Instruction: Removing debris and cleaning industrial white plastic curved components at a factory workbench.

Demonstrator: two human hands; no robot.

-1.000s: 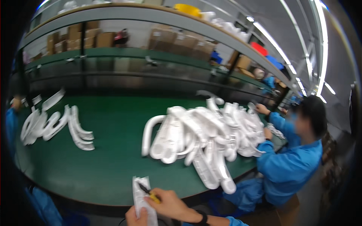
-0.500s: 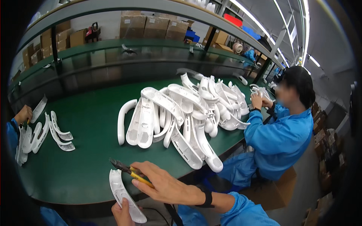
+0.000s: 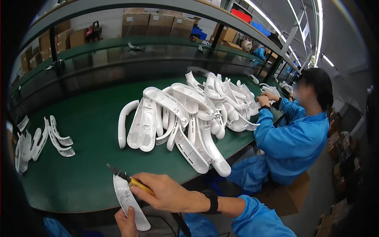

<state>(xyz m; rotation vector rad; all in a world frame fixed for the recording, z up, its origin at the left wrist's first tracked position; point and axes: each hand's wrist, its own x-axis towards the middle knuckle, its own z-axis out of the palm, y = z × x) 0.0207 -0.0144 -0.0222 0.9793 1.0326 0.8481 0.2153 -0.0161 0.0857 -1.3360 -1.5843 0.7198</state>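
Note:
Near the front edge of the green table, my left hand [image 3: 126, 223] is closed on the lower part of a curved white plastic shell [image 3: 133, 208], its hollow inner side facing up. In my right hand [image 3: 167, 192] are diagonal cutters with yellow handles [image 3: 141, 185], the fingers wrapped round them. Their dark jaws [image 3: 118, 172] lie at the upper end of the shell; whether they touch it I cannot tell. Beyond my hands lies a big heap of similar white shells [image 3: 179, 100], some with slots and perforated ends.
Several white shells [image 3: 57, 136] lie at the left of the green table [image 3: 87, 173]. At the right sits a co-worker in blue [image 3: 294, 132], hands at other white parts. A dark raised ledge [image 3: 102, 75] and cartons [image 3: 160, 24] are at the back.
The cutters' handles, spread before, are now squeezed together in my right hand. The hand at the far left has gone from view. The right co-worker's hands have shifted.

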